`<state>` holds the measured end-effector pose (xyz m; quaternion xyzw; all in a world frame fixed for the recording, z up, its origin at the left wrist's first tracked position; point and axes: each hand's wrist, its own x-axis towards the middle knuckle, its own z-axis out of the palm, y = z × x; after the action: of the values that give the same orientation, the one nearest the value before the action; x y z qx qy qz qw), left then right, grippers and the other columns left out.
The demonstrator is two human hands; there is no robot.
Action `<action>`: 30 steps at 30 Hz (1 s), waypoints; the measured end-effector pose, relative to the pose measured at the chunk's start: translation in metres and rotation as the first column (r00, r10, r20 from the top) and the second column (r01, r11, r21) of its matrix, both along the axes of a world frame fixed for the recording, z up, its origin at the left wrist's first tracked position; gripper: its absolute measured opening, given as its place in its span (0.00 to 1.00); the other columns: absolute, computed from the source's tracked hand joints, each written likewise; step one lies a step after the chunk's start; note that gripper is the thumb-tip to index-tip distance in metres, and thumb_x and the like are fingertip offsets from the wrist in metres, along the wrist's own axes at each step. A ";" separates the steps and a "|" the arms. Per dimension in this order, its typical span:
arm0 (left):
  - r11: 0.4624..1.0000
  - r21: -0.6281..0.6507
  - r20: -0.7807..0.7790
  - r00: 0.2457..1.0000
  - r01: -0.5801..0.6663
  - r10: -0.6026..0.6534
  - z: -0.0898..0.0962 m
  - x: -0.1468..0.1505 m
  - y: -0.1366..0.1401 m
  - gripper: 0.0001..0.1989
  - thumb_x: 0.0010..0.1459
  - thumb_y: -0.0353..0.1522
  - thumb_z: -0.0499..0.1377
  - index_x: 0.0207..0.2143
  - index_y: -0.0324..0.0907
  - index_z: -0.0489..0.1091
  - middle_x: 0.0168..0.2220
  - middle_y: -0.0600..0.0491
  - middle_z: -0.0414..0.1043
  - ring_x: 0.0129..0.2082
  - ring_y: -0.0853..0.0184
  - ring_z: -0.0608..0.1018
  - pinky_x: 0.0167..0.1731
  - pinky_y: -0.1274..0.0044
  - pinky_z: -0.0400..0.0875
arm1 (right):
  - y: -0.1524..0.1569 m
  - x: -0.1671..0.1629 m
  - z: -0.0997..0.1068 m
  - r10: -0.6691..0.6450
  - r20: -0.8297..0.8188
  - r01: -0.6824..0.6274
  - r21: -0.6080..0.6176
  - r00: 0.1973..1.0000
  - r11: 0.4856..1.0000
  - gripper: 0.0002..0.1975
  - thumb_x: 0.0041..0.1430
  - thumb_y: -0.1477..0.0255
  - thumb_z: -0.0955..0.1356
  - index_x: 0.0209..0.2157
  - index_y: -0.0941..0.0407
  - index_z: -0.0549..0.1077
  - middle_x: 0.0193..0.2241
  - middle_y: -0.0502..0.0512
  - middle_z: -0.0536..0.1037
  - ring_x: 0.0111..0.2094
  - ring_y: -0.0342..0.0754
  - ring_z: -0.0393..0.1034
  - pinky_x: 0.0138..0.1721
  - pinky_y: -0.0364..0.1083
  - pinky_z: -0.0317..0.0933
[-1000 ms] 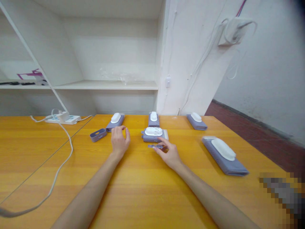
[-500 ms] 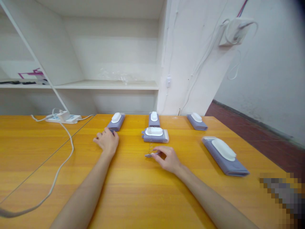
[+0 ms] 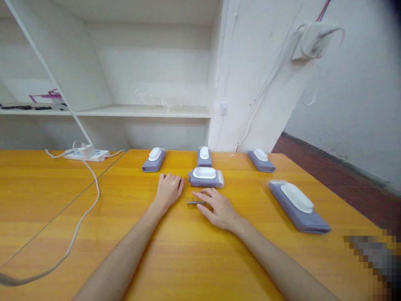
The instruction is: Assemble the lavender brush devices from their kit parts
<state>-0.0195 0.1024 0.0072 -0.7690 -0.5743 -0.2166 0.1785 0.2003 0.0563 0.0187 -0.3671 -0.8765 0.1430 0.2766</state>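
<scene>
In the middle of the wooden table, a grey-purple flat case point(image 3: 205, 182) lies with a white oval piece point(image 3: 204, 172) on top, fine bristles or teeth along its back edge. Just in front of it is a small thin grey piece point(image 3: 196, 202). My right hand point(image 3: 219, 210) is beside that piece, thumb and fingers apart around it. My left hand point(image 3: 169, 191) rests palm down left of the case, fingers curled and their tips hidden; I cannot make out what they hold, if anything.
Several similar grey cases with white ovals, such as the large one point(image 3: 297, 207) at right, lie around. A power strip point(image 3: 87, 154) and white cable point(image 3: 78, 223) are at left. White shelves point(image 3: 147, 111) stand behind. A pixelated area point(image 3: 376, 255) covers the right corner.
My left hand has moved right, from near the back-left case to beside the middle one. My right thumb and fingers have spread from their pinch on the small grey piece.
</scene>
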 end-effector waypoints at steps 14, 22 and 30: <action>0.970 0.036 0.090 0.965 0.242 -0.244 0.003 0.008 -0.007 0.09 0.58 0.34 0.52 0.32 0.42 0.70 0.45 0.46 0.64 0.46 0.58 0.64 0.45 0.64 0.59 | 0.002 -0.001 -0.008 0.022 -0.068 -0.013 0.132 0.997 0.991 0.30 0.56 0.71 0.63 0.60 0.57 0.54 0.60 0.62 0.53 0.60 0.54 0.48 0.59 0.56 0.49; 0.963 -0.029 0.139 0.955 0.268 -0.262 -0.001 0.005 -0.004 0.09 0.57 0.36 0.53 0.38 0.43 0.67 0.45 0.46 0.64 0.45 0.60 0.67 0.43 0.67 0.64 | 0.001 -0.002 -0.013 0.025 -0.275 0.049 0.259 0.961 0.965 0.30 0.54 0.79 0.63 0.58 0.55 0.56 0.60 0.64 0.46 0.56 0.57 0.56 0.55 0.58 0.55; 0.916 -0.087 0.026 0.921 0.390 -0.390 0.006 0.013 -0.017 0.11 0.58 0.40 0.51 0.36 0.43 0.66 0.36 0.50 0.67 0.35 0.65 0.71 0.33 0.75 0.66 | 0.008 -0.002 -0.020 0.072 -0.251 -0.003 0.262 0.965 0.965 0.15 0.56 0.84 0.59 0.39 0.55 0.69 0.51 0.61 0.64 0.47 0.50 0.64 0.49 0.55 0.62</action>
<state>-0.0061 0.0856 0.0131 -0.8745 -0.4194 -0.2246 0.0946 0.1985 0.0646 -0.0010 -0.2892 -0.8509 0.0790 0.4314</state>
